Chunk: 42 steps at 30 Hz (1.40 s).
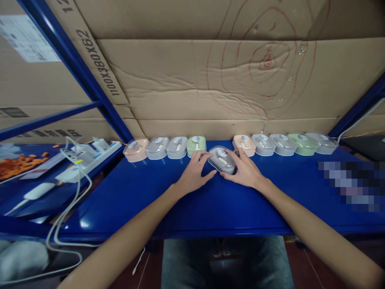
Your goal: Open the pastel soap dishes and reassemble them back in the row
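1. Head view: two bare hands meet over a blue table [186,214], around the middle box [224,165], which is grey with a round label and a pale bar on top.
2. The right hand [245,170] has hold of that box, its fingers at the far right edge and its thumb at the near edge.
3. The left hand [196,174] is wide, thumb and fingers parted, with the fingertips at the box's left side; whether they touch it I cannot tell.
4. The box lies in the gap between two groups of similar boxes, a little nearer the person than they are, and looks tilted.
5. Left of the gap, from the outer end inward, stand a pink box [136,150], two grey boxes [158,148] and a green box [191,149], side by side.
6. Right of the gap, going outward, stand another pink box [245,147], two more grey boxes [263,145], another green box [302,144] and an end box [323,143] of grey.
7. Behind the row rises cardboard [165,80] with red rings [267,63] drawn on it.
8. At the far left lie a power strip [90,159], a white adapter [40,191] and a heap of orange bits [24,166].
9. Below the table's near edge show the person's jeans [180,263].
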Each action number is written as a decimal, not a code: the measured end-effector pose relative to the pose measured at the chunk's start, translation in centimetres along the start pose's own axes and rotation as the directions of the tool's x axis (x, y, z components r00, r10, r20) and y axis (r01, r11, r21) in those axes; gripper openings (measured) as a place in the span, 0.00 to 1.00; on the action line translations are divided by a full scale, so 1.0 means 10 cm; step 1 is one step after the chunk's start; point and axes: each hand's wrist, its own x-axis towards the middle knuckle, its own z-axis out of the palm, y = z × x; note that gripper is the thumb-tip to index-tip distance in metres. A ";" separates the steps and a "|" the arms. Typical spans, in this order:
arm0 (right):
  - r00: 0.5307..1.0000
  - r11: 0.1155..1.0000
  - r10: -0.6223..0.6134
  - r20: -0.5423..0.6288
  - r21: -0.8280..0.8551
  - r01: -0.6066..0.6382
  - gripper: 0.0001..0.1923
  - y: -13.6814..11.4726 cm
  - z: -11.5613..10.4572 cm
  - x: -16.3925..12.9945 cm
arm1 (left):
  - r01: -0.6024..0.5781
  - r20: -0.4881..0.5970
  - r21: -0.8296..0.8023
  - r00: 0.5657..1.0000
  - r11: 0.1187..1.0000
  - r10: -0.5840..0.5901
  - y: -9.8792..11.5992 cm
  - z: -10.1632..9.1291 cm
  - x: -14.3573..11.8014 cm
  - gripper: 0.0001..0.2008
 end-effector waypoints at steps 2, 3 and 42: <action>1.000 0.999 0.011 -0.001 -0.033 -0.011 0.51 -0.02 0.00 -0.01 | -0.015 -0.009 0.028 1.000 0.999 0.015 0.04 0.02 0.00 0.22; 1.000 0.999 0.020 -0.007 -0.046 -0.020 0.50 -0.03 0.01 -0.01 | -0.024 0.011 0.030 1.000 0.999 0.023 0.06 0.03 0.00 0.21; 0.870 0.977 0.162 -0.465 0.203 -0.073 0.15 0.55 -0.02 0.14 | 0.163 0.123 0.328 0.969 0.930 -0.213 0.06 0.63 0.88 0.32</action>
